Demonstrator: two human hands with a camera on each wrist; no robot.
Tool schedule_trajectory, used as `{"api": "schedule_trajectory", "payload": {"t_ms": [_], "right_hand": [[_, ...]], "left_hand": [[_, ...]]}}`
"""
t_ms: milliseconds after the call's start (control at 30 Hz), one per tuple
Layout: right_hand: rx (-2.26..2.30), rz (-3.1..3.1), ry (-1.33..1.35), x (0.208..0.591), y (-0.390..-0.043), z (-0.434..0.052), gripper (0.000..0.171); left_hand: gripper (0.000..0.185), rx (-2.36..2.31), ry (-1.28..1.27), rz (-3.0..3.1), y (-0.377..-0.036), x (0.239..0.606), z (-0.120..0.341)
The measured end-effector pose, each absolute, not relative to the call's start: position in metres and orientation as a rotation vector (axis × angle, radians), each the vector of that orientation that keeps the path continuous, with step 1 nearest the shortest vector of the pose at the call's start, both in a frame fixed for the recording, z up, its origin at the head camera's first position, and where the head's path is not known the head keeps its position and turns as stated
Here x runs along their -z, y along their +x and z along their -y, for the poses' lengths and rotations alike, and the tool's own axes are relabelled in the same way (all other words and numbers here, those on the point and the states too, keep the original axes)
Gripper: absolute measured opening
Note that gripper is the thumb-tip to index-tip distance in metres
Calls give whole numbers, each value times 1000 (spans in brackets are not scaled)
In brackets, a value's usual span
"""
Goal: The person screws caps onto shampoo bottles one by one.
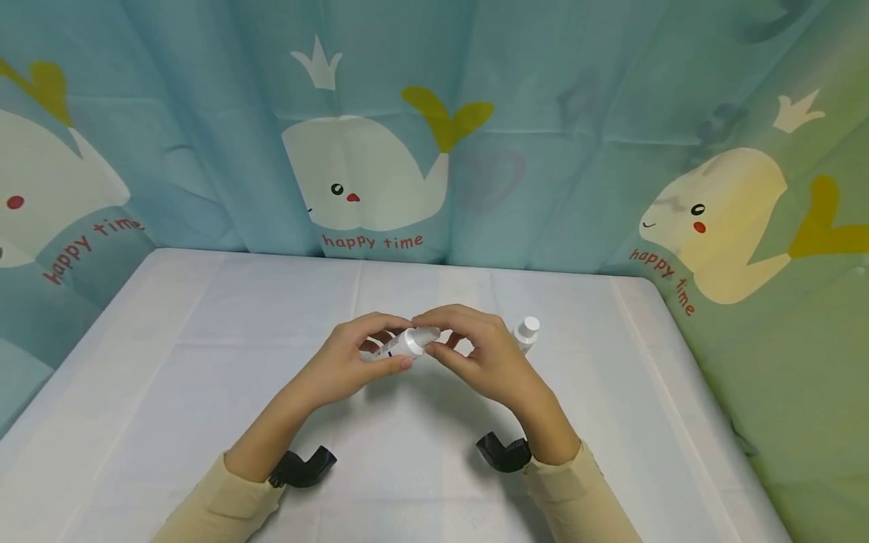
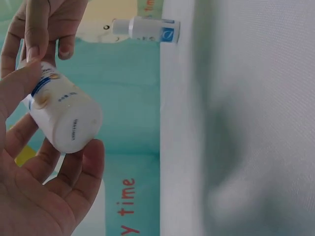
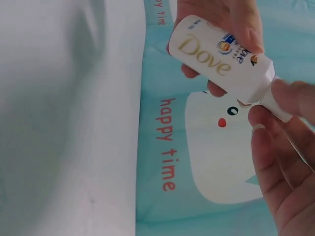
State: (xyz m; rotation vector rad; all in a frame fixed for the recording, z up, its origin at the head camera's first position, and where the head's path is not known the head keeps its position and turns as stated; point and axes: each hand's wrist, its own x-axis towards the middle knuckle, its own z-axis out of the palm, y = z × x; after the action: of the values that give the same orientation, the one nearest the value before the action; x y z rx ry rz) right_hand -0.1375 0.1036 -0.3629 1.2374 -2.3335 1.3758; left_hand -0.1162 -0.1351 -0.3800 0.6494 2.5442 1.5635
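Note:
A small white bottle [image 1: 400, 345] with gold "Dove" lettering is held tilted above the table. My left hand [image 1: 349, 360] grips its body, the thumb along the near side and the fingers around the far side. My right hand [image 1: 482, 351] pinches the white cap [image 3: 276, 105] between thumb and fingertips. In the right wrist view the label side of the Dove bottle [image 3: 211, 56] faces the camera; the left wrist view shows its base. Whether the cap is loose cannot be told.
A second white bottle [image 1: 526, 333] with a blue label patch [image 2: 167, 34] stands upright on the table just beyond my right hand. The white-covered table [image 1: 224, 392] ends at a blue-green curtain [image 1: 543, 181] printed with whales. Black curved wrist mounts [image 1: 305, 467] stick out from both sleeves.

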Motion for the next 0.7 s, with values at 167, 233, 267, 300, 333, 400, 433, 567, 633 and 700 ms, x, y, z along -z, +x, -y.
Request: {"api": "schedule_trajectory", "payload": {"t_ms": [167,233,267,300,333,400,433,567,633,700], "right_hand": [[-1370,2337,1213,363,-138,-104,28],[-1376,2329,1215,364,-138,-104,31],[-1383,2324,1223,364,-139,-104,31],[-1391,2315,1236,364,-139,-104,31],[-1397,2310,1245,364,-139,-104,30],[-1397,2316,1242,363,-138,-104,28],[-1396,2325,1231,363,-138,-104,27],[-1376,2372,1169,363,-137,-105,30],[-1373,2381,1166,363,-137,-105,34],[-1379,2378,1186,363,-137,-105,35]], "left_hand": [[42,-1540,666,-2553,-116,381,134],[42,-1523,660,-2565,-116,381,134],[42,-1519,655,-2569,-116,381,134],[42,-1520,650,-2569,-116,381,134],[42,-1522,647,-2568,-116,380,134],[41,-1534,652,-2559,-116,380,135],[40,-1539,656,-2553,-116,380,134],[41,-1536,670,-2551,-116,380,134],[42,-1528,670,-2560,-116,380,134],[42,-1527,668,-2569,-116,380,135]]}}
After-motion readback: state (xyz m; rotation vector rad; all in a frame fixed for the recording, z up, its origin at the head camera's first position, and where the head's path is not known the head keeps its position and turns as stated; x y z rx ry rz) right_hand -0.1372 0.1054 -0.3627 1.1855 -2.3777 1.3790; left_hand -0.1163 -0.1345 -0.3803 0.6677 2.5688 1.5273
